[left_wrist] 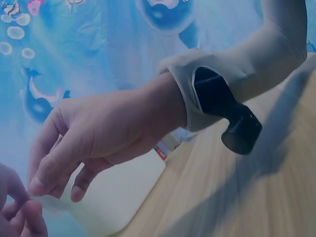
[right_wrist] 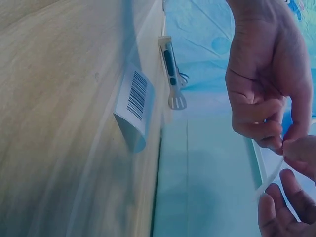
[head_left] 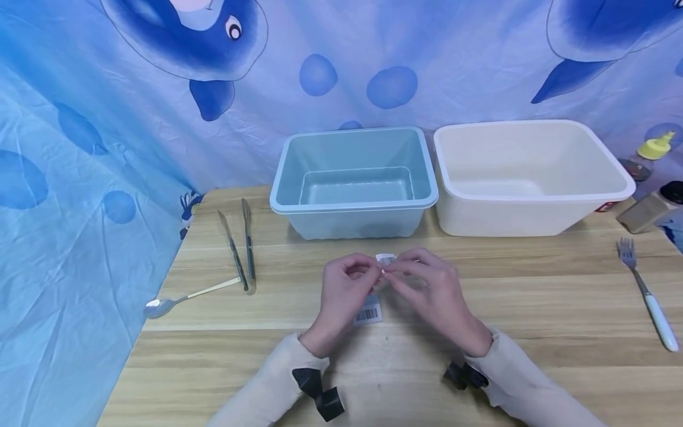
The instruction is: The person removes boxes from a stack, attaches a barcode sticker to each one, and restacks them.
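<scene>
Above the middle of the table, the left hand (head_left: 344,290) and right hand (head_left: 434,290) meet at the fingertips. Between them they pinch a small white label (head_left: 385,258), whose printed part shows just beyond the fingers. From the right wrist view it is a thin pale strip (right_wrist: 269,182) running between the two hands. Below the left hand, a bent barcode label (head_left: 368,311) lies on the wooden table; its raised, curled edge shows in the right wrist view. The right hand (left_wrist: 94,138) fills much of the left wrist view, with thumb and index tips together.
Behind the hands stand a light blue bin (head_left: 354,219) and a white bin (head_left: 528,216). Two knives (head_left: 249,249) and a spoon (head_left: 160,306) lie at left. A fork (head_left: 648,296) lies at right, near a black-capped bottle (head_left: 648,210) and a yellow-capped bottle (head_left: 656,147).
</scene>
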A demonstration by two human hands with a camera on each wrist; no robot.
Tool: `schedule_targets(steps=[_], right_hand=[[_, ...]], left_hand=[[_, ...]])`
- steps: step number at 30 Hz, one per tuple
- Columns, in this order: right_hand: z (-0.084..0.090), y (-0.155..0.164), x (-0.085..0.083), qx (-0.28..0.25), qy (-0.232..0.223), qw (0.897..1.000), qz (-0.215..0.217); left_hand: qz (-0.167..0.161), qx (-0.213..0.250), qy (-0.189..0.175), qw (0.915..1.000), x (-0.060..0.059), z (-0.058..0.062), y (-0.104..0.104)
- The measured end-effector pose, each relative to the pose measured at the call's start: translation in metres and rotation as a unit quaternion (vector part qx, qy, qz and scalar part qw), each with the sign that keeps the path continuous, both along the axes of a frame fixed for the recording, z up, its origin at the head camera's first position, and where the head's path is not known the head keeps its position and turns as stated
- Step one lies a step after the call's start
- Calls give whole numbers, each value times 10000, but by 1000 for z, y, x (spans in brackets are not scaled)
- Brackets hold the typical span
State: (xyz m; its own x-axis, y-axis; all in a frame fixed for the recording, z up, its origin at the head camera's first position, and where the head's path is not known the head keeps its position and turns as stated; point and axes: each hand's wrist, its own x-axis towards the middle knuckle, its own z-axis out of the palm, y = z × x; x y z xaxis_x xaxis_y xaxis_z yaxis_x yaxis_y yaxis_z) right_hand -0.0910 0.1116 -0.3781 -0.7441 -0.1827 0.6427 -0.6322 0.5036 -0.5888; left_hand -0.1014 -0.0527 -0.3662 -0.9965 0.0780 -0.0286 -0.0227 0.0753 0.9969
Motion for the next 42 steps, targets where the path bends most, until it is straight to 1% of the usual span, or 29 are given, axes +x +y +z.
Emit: schedule_targets(steps=[3, 5, 6, 8, 9, 10, 11, 13, 15, 16, 17, 19, 22, 23, 26, 31, 33, 35, 38, 39, 42], right_hand=[[-1, 1, -2, -39, 51, 9999, -147], [-1, 2, -4, -220, -97, 9993, -286], [-1, 3, -5, -349, -253, 9984, -355], [0, 5, -7, -680, -852, 9929, -468], [0, 6, -8, -881, -1284, 9869, -431], [1, 6, -9, -1052, -1732, 9785, -383], [2, 6, -11, -1199, -2189, 9678, -320], [3, 6, -14, -1404, -3010, 9430, -215], [4, 4, -17, -1581, -3507, 9230, -97], [4, 2, -18, -1638, -3643, 9167, -62], [4, 1, -19, -1694, -3707, 9132, -33], [3, -3, -20, -1765, -3678, 9130, 5], [-1, -9, -24, -1842, -3509, 9181, 105], [-2, -10, -26, -1830, -3427, 9214, 132], [-8, -16, -32, -1810, -3299, 9264, 170], [-14, -22, -42, -1743, -3185, 9315, 208], [-15, -24, -46, -1653, -3071, 9370, 211], [-17, -26, -50, -1514, -2907, 9446, 187], [-20, -29, -56, -1355, -2726, 9523, 197], [-21, -31, -58, -1314, -2692, 9539, 193], [-23, -34, -63, -1290, -2725, 9533, 202]], left_hand=[[76, -164, 130, 9998, 1, -1, -3], [110, -252, 222, 9994, 1, -1, -6], [107, -293, 271, 9991, 1, -1, -7], [89, -383, 393, 9985, 2, -1, -10], [68, -406, 458, 9981, 2, -2, -12], [43, -438, 515, 9977, 2, -2, -13], [20, -472, 574, 9972, 2, -2, -15], [-12, -552, 664, 9963, 2, -2, -19], [-11, -653, 725, 9952, 1, -4, -23], [0, -713, 760, 9946, 1, -5, -25], [21, -784, 797, 9937, 0, -6, -27], [43, -925, 912, 9915, -3, -8, -31], [28, -1105, 1150, 9872, -9, -12, -38], [11, -1151, 1237, 9856, -12, -13, -41], [-29, -1263, 1389, 9822, -21, -18, -47], [-38, -1516, 1469, 9774, -33, -26, -56], [-53, -1635, 1518, 9748, -37, -28, -59], [-63, -1717, 1566, 9726, -40, -30, -61], [-77, -1771, 1592, 9712, -42, -32, -62], [-73, -1780, 1592, 9710, -42, -33, -63], [-72, -1823, 1612, 9699, -44, -35, -63]])
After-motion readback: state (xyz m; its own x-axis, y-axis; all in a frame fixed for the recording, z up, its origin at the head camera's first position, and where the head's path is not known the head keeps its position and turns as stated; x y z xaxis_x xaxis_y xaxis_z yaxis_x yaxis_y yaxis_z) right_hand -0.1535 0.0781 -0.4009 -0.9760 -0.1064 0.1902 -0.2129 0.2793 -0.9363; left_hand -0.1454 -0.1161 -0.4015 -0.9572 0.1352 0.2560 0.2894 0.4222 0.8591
